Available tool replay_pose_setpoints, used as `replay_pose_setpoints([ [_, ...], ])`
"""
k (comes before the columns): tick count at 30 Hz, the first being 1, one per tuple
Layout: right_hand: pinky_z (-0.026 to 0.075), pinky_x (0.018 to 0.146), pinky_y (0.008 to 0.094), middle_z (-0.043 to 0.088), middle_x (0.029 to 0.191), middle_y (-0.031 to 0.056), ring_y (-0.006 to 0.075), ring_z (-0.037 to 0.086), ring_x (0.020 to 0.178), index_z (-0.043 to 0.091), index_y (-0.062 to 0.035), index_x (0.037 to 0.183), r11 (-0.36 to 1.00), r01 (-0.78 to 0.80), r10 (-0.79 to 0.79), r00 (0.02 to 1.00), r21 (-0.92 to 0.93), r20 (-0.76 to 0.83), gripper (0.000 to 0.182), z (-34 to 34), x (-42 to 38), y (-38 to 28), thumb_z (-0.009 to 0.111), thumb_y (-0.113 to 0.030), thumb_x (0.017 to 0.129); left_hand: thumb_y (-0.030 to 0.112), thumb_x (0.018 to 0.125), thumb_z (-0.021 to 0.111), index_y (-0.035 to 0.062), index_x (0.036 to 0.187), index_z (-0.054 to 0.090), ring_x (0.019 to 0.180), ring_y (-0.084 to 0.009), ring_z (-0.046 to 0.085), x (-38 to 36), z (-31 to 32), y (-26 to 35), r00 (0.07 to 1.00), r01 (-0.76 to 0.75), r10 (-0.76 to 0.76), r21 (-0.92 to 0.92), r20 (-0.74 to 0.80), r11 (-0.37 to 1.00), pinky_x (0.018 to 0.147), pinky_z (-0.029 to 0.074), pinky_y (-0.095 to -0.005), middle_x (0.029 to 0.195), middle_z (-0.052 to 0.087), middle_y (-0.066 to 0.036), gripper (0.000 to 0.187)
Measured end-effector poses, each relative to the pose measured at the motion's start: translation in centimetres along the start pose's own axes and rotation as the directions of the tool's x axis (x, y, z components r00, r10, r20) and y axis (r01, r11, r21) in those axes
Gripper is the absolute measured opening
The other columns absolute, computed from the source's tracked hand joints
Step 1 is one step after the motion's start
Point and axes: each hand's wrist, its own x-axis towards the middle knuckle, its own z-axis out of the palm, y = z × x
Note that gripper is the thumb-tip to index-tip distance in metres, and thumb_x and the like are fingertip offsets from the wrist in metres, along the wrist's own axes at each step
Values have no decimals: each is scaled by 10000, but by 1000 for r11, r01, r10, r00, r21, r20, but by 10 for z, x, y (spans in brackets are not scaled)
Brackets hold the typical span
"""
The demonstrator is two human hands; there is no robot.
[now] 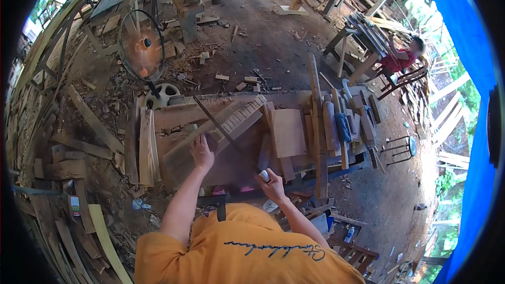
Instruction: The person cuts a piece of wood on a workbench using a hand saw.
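Note:
My right hand (272, 186) is closed round the pale handle of a handsaw (220, 127). Its long, narrow, dark blade slants up and to the left, across a thick wooden board (197, 141). A row of evenly spaced cuts (242, 117) runs along the board's upper right part. With fingers stretched out, my left hand (202, 153) lies flat on the board, left of the blade. The board rests at an angle on a low wooden workbench (221, 171). Exactly where the saw's edge meets the wood is too blurred to tell.
A fan (143, 45) stands beyond the bench's left end. A flat wooden block (288, 132), a long plank (317, 126) and several offcuts lie at the bench's right. Scrap wood litters the ground. Another person (400, 58) sits far right, near a stool (412, 146).

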Motion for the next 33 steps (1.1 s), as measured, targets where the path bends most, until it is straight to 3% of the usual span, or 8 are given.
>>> replay_pose_setpoints([
  [6, 490, 608, 449, 635, 758, 234, 468, 613, 782, 551, -42, 876, 989, -7, 9, 1000, -150, 16, 294, -2, 8, -1, 741, -266, 874, 229, 798, 716, 93, 1427, 398, 1260, -398, 441, 2, 2, -2, 1000, 15, -15, 10, 8, 1000, 956, 429, -590, 1348, 485, -148, 718],
  [13, 493, 621, 441, 618, 762, 237, 487, 570, 762, 546, -41, 887, 998, -40, 39, 999, 49, 20, 286, 14, 5, 22, 755, -236, 865, 186, 781, 692, 41, 1352, 455, 1208, -412, 488, 3, -3, -6, 995, -104, 104, -44, -12, 994, 1014, 406, -539, 1305, 535, -177, 635],
  [17, 493, 631, 462, 612, 752, 235, 499, 568, 795, 529, -46, 907, 996, -66, 67, 997, -55, 26, 321, 7, 2, 9, 744, -282, 873, 145, 778, 672, 6, 1321, 465, 1201, -424, 501, 9, 17, -20, 983, -171, 167, -59, -72, 983, 1042, 377, -513, 1284, 551, -213, 597],
  [22, 489, 590, 442, 636, 725, 213, 424, 644, 695, 540, -32, 884, 991, -129, 126, 990, 37, 68, 285, 7, -1, 8, 725, -248, 888, 201, 783, 690, 30, 1296, 477, 1216, -415, 490, 13, 20, -21, 986, -139, 127, -105, -109, 985, 1020, 397, -520, 1296, 549, -194, 581],
  [24, 512, 581, 420, 652, 721, 190, 361, 687, 666, 532, -35, 905, 989, 41, -39, 999, -141, 20, 272, 13, 2, 22, 695, -253, 919, 273, 804, 674, 41, 1194, 548, 1125, -408, 554, 15, 6, -9, 997, 18, -26, -114, -68, 993, 931, 453, -529, 1206, 595, -201, 470],
  [27, 540, 575, 396, 669, 725, 170, 286, 712, 623, 525, -37, 922, 998, -33, 37, 996, -50, 86, 262, 8, 0, 13, 658, -261, 951, 358, 837, 633, 35, 1063, 601, 977, -414, 618, 41, 9, -9, 989, 136, -144, -177, -35, 975, 823, 490, -538, 1073, 637, -214, 396],
  [28, 556, 575, 383, 678, 734, 167, 247, 710, 582, 524, -37, 940, 997, -45, 52, 993, -69, 103, 262, 9, 1, 14, 631, -274, 971, 376, 866, 589, 24, 954, 626, 867, -429, 644, 47, 15, -8, 981, 82, -101, -117, -166, 990, 751, 498, -538, 981, 654, -220, 364],
  [33, 558, 580, 394, 676, 743, 184, 272, 710, 598, 531, -39, 950, 995, 4, 4, 997, -95, 83, 291, 14, 1, 16, 644, -307, 960, 333, 888, 525, 49, 975, 692, 932, -379, 666, 64, 30, 25, 887, 451, -443, 37, -133, 892, 763, 516, -542, 1037, 684, -176, 341],
])
